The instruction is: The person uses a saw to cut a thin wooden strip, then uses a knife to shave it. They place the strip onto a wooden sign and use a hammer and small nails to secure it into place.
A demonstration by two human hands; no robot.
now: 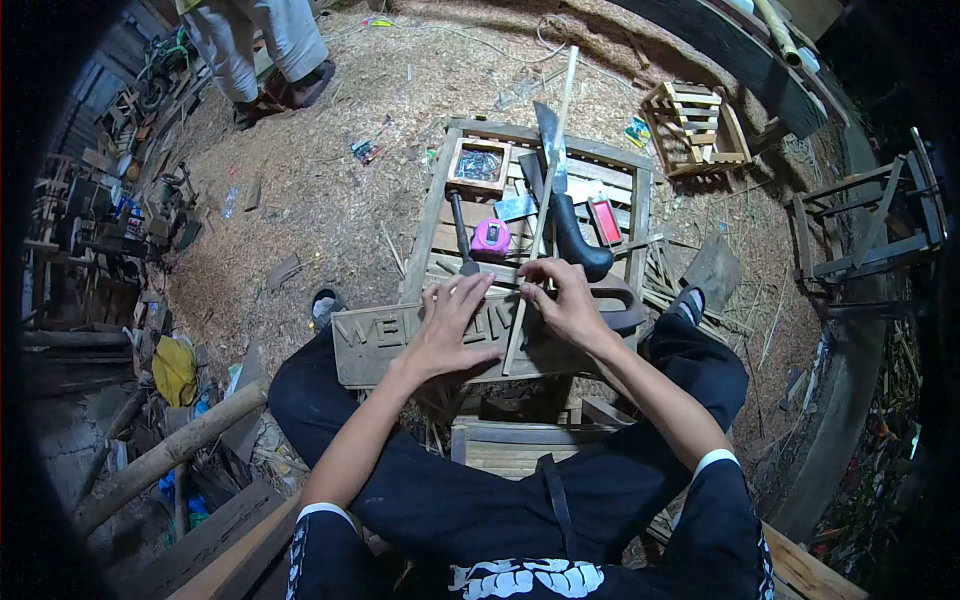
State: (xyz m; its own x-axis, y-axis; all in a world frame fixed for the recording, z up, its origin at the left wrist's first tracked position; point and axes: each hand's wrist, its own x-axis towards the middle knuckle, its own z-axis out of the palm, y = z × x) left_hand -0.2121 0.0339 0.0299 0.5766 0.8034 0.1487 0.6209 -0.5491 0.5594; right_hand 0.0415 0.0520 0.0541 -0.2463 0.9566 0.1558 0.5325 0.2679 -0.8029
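A wooden sign board (360, 370) with raised letters, the first ones reading "WEL", lies across the near end of a slatted wooden crate (640, 215). My left hand (445, 325) rests on the board with its fingers spread, covering some of the letters. My right hand (570, 312) pinches a long thin wooden strip (547, 205) that slants over the board and crate. Close to my hands are a pink tape measure (491, 236), a chisel-like tool (460, 222) and a large knife (570, 225) with a black handle. Beside my right wrist sits a dark tool (618, 305), partly hidden.
On the crate are a small box of nails (479, 166), a red case (605, 222) and a blue packet (515, 208). A slatted wooden box (698, 128) stands at the far right. Another person's legs (258, 50) show at upper left. Shavings cover the ground.
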